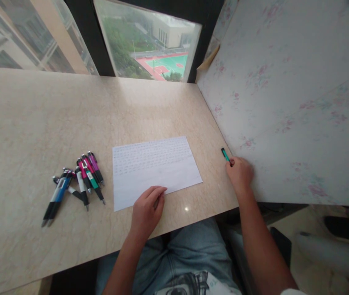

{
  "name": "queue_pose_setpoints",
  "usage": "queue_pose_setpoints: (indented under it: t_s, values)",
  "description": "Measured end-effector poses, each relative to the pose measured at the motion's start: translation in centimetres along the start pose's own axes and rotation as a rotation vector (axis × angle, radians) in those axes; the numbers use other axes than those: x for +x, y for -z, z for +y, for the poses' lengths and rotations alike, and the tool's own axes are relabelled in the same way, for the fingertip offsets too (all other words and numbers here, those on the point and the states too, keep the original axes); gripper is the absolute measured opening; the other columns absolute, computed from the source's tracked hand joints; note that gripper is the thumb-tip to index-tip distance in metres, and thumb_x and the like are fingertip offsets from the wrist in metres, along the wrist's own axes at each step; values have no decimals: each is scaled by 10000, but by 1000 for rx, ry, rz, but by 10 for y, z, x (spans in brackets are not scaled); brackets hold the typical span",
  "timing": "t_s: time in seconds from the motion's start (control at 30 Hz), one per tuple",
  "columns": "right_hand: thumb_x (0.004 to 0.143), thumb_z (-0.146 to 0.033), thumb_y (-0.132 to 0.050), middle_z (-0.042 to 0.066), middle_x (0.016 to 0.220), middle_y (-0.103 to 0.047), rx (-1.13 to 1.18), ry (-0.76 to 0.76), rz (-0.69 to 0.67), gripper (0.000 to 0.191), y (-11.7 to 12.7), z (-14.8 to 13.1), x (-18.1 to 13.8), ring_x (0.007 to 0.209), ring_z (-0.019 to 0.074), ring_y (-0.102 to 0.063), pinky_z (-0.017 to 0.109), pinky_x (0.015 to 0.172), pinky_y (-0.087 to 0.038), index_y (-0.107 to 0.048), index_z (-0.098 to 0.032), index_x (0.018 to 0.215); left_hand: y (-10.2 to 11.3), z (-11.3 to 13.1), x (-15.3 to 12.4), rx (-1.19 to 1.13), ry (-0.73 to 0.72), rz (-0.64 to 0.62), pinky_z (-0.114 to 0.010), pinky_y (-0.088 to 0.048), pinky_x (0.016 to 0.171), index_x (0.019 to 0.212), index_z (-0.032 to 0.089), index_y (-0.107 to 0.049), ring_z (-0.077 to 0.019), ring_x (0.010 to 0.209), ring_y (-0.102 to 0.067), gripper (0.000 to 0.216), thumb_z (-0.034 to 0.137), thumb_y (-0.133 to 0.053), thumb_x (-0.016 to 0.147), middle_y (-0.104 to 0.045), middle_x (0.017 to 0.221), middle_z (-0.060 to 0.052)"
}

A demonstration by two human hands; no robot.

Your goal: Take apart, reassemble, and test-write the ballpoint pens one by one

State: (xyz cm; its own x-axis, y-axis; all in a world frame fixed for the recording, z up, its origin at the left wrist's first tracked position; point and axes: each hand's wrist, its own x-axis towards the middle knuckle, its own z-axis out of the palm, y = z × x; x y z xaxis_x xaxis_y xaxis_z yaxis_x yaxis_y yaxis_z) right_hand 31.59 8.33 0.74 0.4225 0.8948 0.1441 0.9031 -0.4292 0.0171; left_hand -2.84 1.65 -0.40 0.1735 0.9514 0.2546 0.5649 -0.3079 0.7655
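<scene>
A white sheet of paper (154, 168) with several lines of handwriting lies on the beige table (39, 123). My left hand (147, 209) rests on the sheet's near edge, its fingers curled and pressing the paper down. Over at the table's right edge, my right hand (240, 174) is closed around a teal pen (225, 155). The pen's end sticks out beyond my fingers, pointing away from me.
A loose pile of several pens (76, 182), blue, pink, purple, green and black, lies left of the sheet. A flower-patterned panel (288, 102) stands along the table's right side. A window (146, 45) is at the far edge. My lap in jeans shows below the table.
</scene>
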Motion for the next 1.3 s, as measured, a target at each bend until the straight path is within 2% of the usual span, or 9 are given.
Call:
queue_pose_setpoints:
  t_s: [0.17, 0.33, 0.57, 0.8, 1.1, 1.3]
  values:
    - [884, -250, -543, 161, 992, -703, -168, 8, -34, 259, 14, -5, 20, 830, 249, -653, 316, 653, -418, -739, -136, 1009, 0, 0, 1, -4, -17, -16, -323, -555, 793, 1020, 212, -673, -196, 887, -687, 196, 169, -520, 905, -724, 980, -61]
    - [897, -262, -531, 200, 898, -721, -236, -31, -108, 291, 18, -14, 27, 812, 299, -684, 339, 643, -451, -753, -90, 976, 1, 2, 0, 6, -50, -8, -328, -561, 778, 1007, 219, -673, -198, 864, -686, 191, 167, -523, 899, -723, 955, -56]
    - [913, -281, -493, 245, 878, -728, -231, -71, -103, 352, 12, -14, 28, 783, 309, -699, 349, 624, -465, -755, -54, 972, 2, 3, -1, -10, -42, -5, -324, -556, 767, 1010, 218, -671, -196, 872, -683, 197, 154, -527, 892, -721, 964, -60]
    - [904, -265, -516, 244, 891, -727, -214, -76, -140, 323, 10, -9, 30, 850, 335, -704, 366, 685, -470, -743, -55, 999, 0, 2, -2, -41, -25, 1, -315, -552, 770, 1022, 213, -663, -192, 887, -682, 190, 166, -514, 914, -717, 976, -64]
    - [890, -264, -522, 254, 882, -726, -207, -56, -149, 331, 7, -3, 30, 841, 329, -703, 355, 671, -451, -741, -41, 999, 2, 7, -4, -57, -27, 26, -314, -552, 780, 1006, 204, -668, -188, 878, -683, 203, 132, -508, 906, -722, 951, -68]
    - [878, -313, -547, 219, 851, -724, -140, -15, -50, 339, 14, -3, 20, 781, 301, -684, 338, 627, -411, -712, -46, 1005, -1, 5, -6, -71, 7, 64, -298, -536, 775, 1003, 201, -670, -174, 855, -675, 192, 141, -509, 914, -720, 953, -65]
